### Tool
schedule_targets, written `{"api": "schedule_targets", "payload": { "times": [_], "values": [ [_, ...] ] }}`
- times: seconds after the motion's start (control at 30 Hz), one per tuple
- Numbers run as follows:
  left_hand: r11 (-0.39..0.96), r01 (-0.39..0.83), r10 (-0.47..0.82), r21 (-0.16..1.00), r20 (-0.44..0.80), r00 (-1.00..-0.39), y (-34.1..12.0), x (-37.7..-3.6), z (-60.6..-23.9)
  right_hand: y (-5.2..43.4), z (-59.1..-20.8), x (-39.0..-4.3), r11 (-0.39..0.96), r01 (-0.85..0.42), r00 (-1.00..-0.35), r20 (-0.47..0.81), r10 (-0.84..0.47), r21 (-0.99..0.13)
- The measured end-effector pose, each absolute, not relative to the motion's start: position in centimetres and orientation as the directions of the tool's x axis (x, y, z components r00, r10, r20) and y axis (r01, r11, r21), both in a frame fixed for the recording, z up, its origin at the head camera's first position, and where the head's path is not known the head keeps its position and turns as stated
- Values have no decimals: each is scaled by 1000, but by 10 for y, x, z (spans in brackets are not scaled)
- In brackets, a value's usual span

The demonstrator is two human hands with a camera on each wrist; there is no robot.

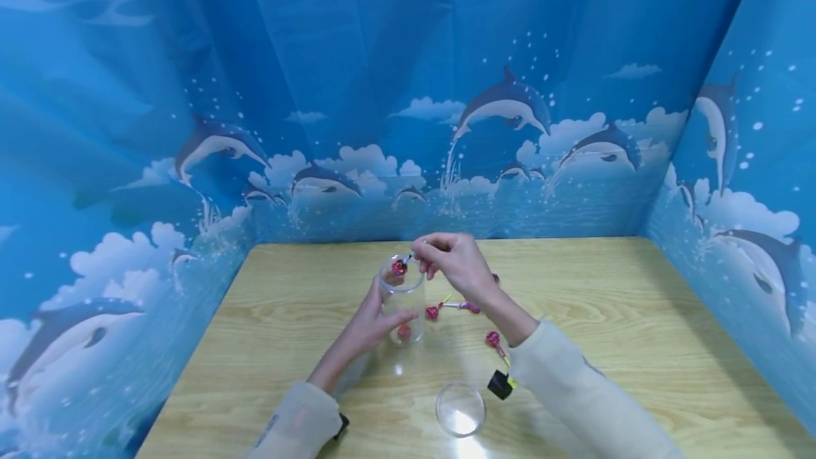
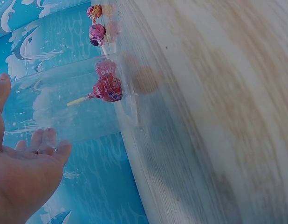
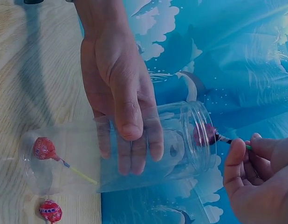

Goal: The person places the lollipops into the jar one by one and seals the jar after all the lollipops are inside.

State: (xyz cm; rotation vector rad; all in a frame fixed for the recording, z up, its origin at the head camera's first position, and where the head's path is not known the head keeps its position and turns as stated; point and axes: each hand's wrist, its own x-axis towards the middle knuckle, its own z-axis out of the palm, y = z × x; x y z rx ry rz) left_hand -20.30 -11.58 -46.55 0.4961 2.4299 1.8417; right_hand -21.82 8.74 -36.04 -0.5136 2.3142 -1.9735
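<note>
I see the left hand (image 1: pixel 372 317) clasp the jar (image 1: pixel 408 303) upright; the right hand (image 1: pixel 457 261), pinching the lollipop (image 3: pixel 204 134) by its stick (image 3: pixel 248 147), should lower gently.

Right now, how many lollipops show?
6: one lollipop in the right hand, one inside the clear jar, two beside it, one near the right sleeve, one partly behind that hand; more may hide.

Right fingers (image 3: pixel 234 162) in a pinch

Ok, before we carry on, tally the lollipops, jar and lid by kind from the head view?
Lollipops: 6 heads visible, one partly hidden
Clear jar: 1
Round clear lid: 1
Total: 8
</note>
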Motion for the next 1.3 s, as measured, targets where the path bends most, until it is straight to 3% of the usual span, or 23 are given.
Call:
{"api": "schedule_targets", "payload": {
  "times": [0.33, 0.8, 1.3],
  "values": [
    [224, 233, 293, 946, 162, -942, -115, -203, -464, 85, -363, -219, 178, -273, -927, 209, -311, -945],
    [243, 240, 294, 940, 165, -942, -113, -204, -467, 88, -363, -219, 225, -236, -932, 154, -328, -946],
    [222, 242, 278, 944, 177, -944, -114, -202, -465, 146, -374, -208, 290, -165, -966, 95, -242, -943]
  ]
}}
